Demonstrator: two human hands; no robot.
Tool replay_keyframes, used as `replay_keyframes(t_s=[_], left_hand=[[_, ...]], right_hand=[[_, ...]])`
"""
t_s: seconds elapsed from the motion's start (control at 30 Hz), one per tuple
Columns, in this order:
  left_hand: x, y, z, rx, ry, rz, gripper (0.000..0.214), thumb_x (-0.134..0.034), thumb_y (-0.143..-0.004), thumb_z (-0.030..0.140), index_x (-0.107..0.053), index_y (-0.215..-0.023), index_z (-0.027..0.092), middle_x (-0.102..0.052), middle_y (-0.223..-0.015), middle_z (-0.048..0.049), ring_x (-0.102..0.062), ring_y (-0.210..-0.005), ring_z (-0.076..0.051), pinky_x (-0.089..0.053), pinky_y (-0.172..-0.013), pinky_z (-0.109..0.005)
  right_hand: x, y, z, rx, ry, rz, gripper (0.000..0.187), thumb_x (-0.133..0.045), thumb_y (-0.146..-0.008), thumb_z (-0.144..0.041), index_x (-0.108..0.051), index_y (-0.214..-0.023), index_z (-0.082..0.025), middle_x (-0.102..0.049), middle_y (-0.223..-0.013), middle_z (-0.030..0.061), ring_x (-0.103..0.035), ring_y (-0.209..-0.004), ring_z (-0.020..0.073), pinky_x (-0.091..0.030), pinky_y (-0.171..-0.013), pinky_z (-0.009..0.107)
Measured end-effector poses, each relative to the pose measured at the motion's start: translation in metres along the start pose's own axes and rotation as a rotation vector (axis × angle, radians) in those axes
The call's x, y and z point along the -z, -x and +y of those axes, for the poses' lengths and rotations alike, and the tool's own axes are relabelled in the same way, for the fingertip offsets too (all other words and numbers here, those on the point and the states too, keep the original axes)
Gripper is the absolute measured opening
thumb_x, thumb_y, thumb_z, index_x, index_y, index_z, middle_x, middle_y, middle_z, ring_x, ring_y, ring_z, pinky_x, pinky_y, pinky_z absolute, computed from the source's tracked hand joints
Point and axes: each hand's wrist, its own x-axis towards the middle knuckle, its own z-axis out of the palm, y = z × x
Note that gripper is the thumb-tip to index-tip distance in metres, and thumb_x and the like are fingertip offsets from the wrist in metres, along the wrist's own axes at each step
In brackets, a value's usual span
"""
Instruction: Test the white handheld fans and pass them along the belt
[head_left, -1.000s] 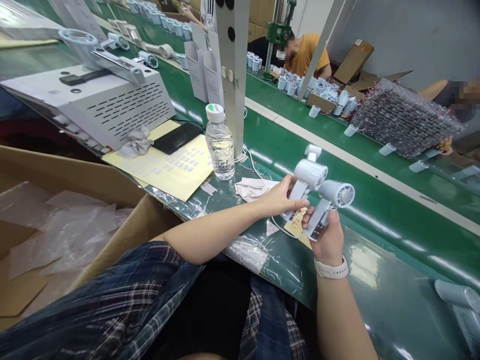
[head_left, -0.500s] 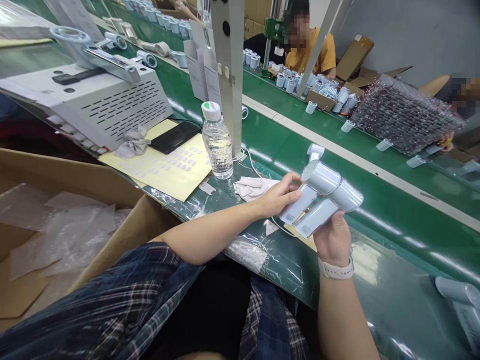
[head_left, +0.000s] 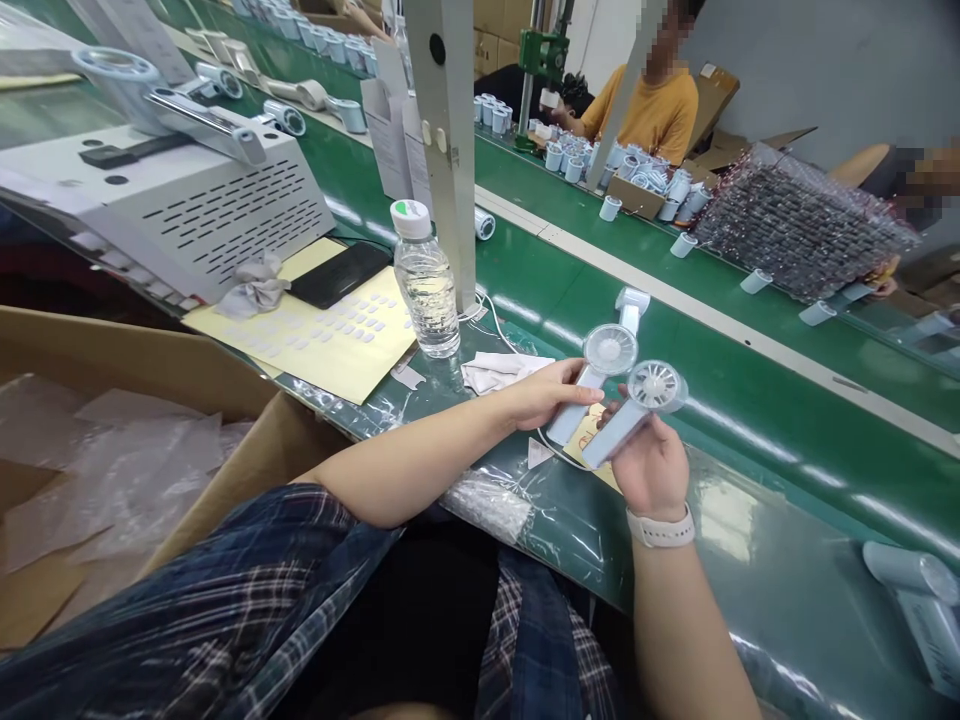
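Note:
Two pale blue handheld fans are held side by side over the near edge of the green bench, round grilles facing up toward me. My left hand (head_left: 553, 392) is closed on the handle of the left handheld fan (head_left: 610, 349). In my right hand (head_left: 651, 465) lies the right handheld fan (head_left: 657, 386), its handle slanting down to the left between thumb and fingers. The two heads are slightly apart. Beyond them another handheld fan (head_left: 632, 305) lies on the green surface. Beneath the hands is a yellow sheet (head_left: 589, 432) with red marks.
A water bottle (head_left: 426, 285), a white cloth (head_left: 499, 372) and a phone (head_left: 341, 274) are to the left. A vented metal box (head_left: 225, 205) stands behind a carton (head_left: 255, 470) of plastic bags. Another fan (head_left: 919, 600) lies at right. Co-workers (head_left: 649, 105) sit across the belt.
Both fans have been turned so their grilles now face me; before, the sides of their heads showed. The heads have moved apart. A co-worker across the belt has shifted right.

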Motion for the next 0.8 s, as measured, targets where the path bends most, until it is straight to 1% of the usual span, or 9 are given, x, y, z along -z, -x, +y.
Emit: replay_keyframes(t_s=[0.07, 0.13, 0.2, 0.27, 0.37, 0.5, 0.57, 0.7, 0.8], left_hand=[[0.001, -0.001, -0.0012, 0.021, 0.006, 0.034, 0.048, -0.085, -0.064, 0.025, -0.054, -0.1, 0.015, -0.065, -0.087, -0.0016, -0.063, -0.074, -0.013, -0.05, -0.075, -0.03], [0.0028, -0.0023, -0.0029, 0.04, 0.016, 0.04, 0.04, -0.078, -0.071, 0.03, -0.052, -0.097, 0.015, -0.065, -0.082, -0.0015, -0.061, -0.069, -0.012, -0.049, -0.072, -0.029], [0.0047, -0.0036, -0.0046, 0.041, 0.046, 0.022, 0.034, -0.069, -0.076, 0.032, -0.049, -0.099, 0.016, -0.066, -0.082, -0.0031, -0.063, -0.069, -0.015, -0.049, -0.071, -0.031], [0.0061, -0.005, -0.006, 0.023, 0.08, 0.005, 0.034, -0.062, -0.076, 0.03, -0.046, -0.103, 0.018, -0.068, -0.085, -0.0045, -0.065, -0.07, -0.018, -0.05, -0.073, -0.035], [0.0069, -0.0068, -0.0072, 0.015, 0.09, 0.01, 0.036, -0.057, -0.072, 0.024, -0.044, -0.105, 0.019, -0.069, -0.085, -0.0049, -0.066, -0.072, -0.02, -0.051, -0.077, -0.038], [0.0061, -0.0075, -0.0068, 0.014, 0.055, 0.043, 0.034, -0.054, -0.071, 0.021, -0.045, -0.103, 0.019, -0.07, -0.085, -0.0053, -0.068, -0.076, -0.021, -0.052, -0.077, -0.038], [0.006, -0.0071, -0.0063, 0.01, 0.033, 0.051, 0.033, -0.054, -0.072, 0.021, -0.046, -0.104, 0.019, -0.071, -0.088, -0.0067, -0.069, -0.078, -0.022, -0.052, -0.077, -0.038], [0.0082, -0.0056, -0.0071, 0.002, -0.029, 0.076, 0.036, -0.056, -0.076, 0.021, -0.049, -0.111, 0.018, -0.071, -0.097, -0.0077, -0.07, -0.086, -0.021, -0.05, -0.081, -0.037], [0.0093, -0.0045, -0.008, -0.013, -0.081, 0.097, 0.034, -0.06, -0.077, 0.02, -0.053, -0.11, 0.018, -0.07, -0.099, -0.0065, -0.067, -0.088, -0.018, -0.049, -0.078, -0.033]], right_hand=[[0.0001, -0.0001, -0.001, -0.049, -0.013, -0.011, 0.025, -0.058, -0.083, -0.04, -0.073, -0.093, -0.022, -0.073, -0.083, 0.0039, -0.066, -0.079, 0.0214, -0.056, -0.081, 0.04], [-0.0003, 0.0005, -0.0014, -0.054, -0.019, -0.021, 0.026, -0.057, -0.081, -0.04, -0.073, -0.089, -0.021, -0.071, -0.08, 0.0039, -0.063, -0.073, 0.02, -0.055, -0.075, 0.039], [-0.0012, 0.0015, -0.001, -0.04, -0.013, -0.042, 0.026, -0.057, -0.08, -0.042, -0.071, -0.081, -0.02, -0.07, -0.078, 0.0048, -0.061, -0.069, 0.0191, -0.054, -0.07, 0.037], [-0.002, 0.0024, 0.0001, -0.018, -0.007, -0.063, 0.026, -0.057, -0.08, -0.044, -0.068, -0.08, -0.02, -0.069, -0.078, 0.0055, -0.06, -0.068, 0.019, -0.053, -0.066, 0.036], [-0.0027, 0.0029, 0.0017, 0.016, -0.008, -0.07, 0.024, -0.057, -0.081, -0.044, -0.065, -0.088, -0.022, -0.07, -0.079, 0.0052, -0.06, -0.067, 0.0196, -0.05, -0.062, 0.035], [-0.0026, 0.0021, 0.0025, 0.073, -0.035, -0.028, 0.024, -0.062, -0.08, -0.043, -0.064, -0.096, -0.025, -0.069, -0.085, 0.0019, -0.062, -0.068, 0.0193, -0.048, -0.059, 0.034], [-0.0019, 0.0017, 0.0021, 0.104, -0.029, -0.019, 0.025, -0.064, -0.079, -0.041, -0.064, -0.099, -0.026, -0.067, -0.085, 0.0001, -0.063, -0.07, 0.0193, -0.048, -0.059, 0.034], [0.0008, 0.0009, 0.0008, 0.16, 0.015, -0.012, 0.026, -0.068, -0.079, -0.039, -0.064, -0.1, -0.025, -0.065, -0.081, -0.001, -0.062, -0.071, 0.0194, -0.048, -0.062, 0.035], [0.003, 0.0004, -0.0008, 0.159, 0.007, -0.015, 0.026, -0.068, -0.078, -0.041, -0.064, -0.098, -0.025, -0.064, -0.078, -0.0012, -0.062, -0.071, 0.0196, -0.05, -0.068, 0.038]])
